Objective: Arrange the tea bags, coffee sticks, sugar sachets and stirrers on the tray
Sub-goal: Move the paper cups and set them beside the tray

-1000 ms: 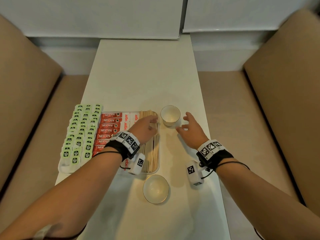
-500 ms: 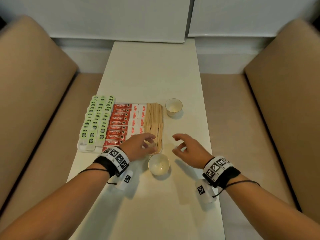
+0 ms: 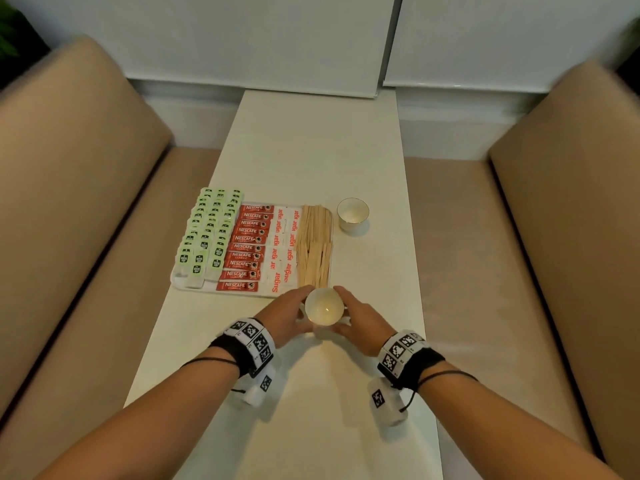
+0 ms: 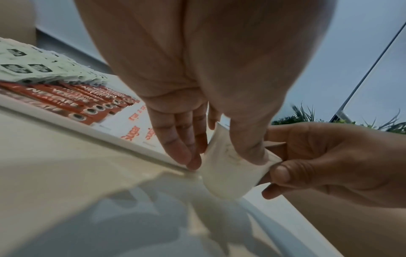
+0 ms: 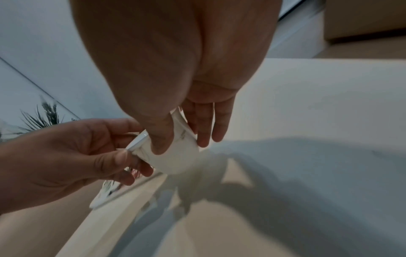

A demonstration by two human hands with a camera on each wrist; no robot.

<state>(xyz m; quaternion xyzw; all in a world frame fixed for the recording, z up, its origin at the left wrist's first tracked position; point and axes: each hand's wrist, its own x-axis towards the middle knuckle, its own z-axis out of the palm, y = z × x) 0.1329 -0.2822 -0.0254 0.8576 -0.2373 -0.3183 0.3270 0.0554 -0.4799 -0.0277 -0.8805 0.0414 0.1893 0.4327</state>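
Holding the near cup (image 3: 324, 306) between both hands, I judge it a small, light, rigid ceramic piece with a glazed, slick wall and a thin rim that would chip if knocked, so the side wall is where I want my hold, not the lip. My left hand (image 3: 284, 317) has its thumb curled on the near side of the cup and its fingers on the far side; my right hand (image 3: 360, 323) pinches the opposite wall the same way, thumb near and fingers wrapped round. In the wrist views the cup sits tilted and seems lifted just clear of the table (image 3: 311, 150), though I cannot be sure of the gap. It hangs just near of the tray (image 3: 180, 284), at its near right corner. On the tray the tea bags (image 3: 207, 230) fill the left, then the coffee sticks (image 3: 249, 244), sugar sachets (image 3: 284, 247) and, rightmost, the stirrers (image 3: 315, 244), all flimsy and easily scattered. A second cup (image 3: 352, 213) stands just right of the tray's far corner.
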